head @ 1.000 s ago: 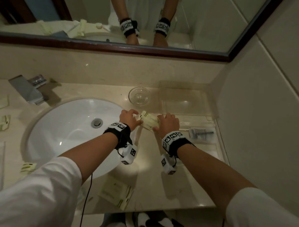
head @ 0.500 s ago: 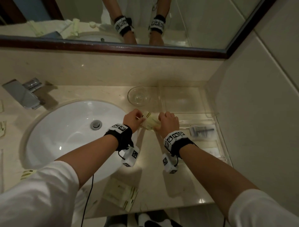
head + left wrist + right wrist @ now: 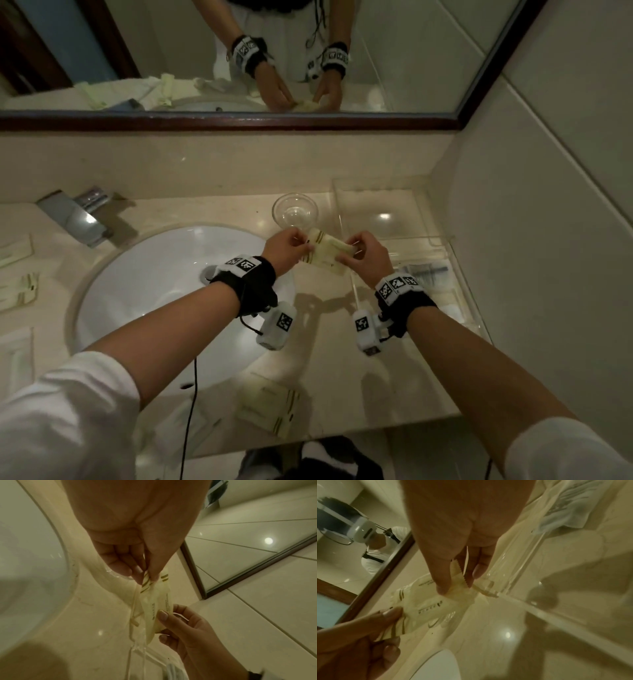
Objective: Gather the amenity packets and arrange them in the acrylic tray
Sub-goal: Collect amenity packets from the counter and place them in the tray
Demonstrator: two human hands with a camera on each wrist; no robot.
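Note:
Both hands hold a small stack of pale yellow amenity packets (image 3: 327, 253) above the counter, just left of the clear acrylic tray (image 3: 442, 245). My left hand (image 3: 286, 248) pinches the striped end (image 3: 150, 582); my right hand (image 3: 364, 255) pinches the other, serrated end (image 3: 453, 586). The tray sits in the back right corner, and a clear wrapped item (image 3: 426, 274) lies in its near part. Two more packets (image 3: 269, 404) lie on the counter's front edge. Other packets (image 3: 19, 291) lie left of the sink.
A white sink basin (image 3: 164, 298) fills the counter's middle, with a chrome faucet (image 3: 77, 217) at its back left. A small glass bowl (image 3: 295, 209) stands just behind the hands. A mirror (image 3: 239, 58) runs along the back wall, and a tiled wall closes the right side.
The hands have lifted the packets slightly and drawn a little apart along them. The head view has tilted up, showing more of the mirror.

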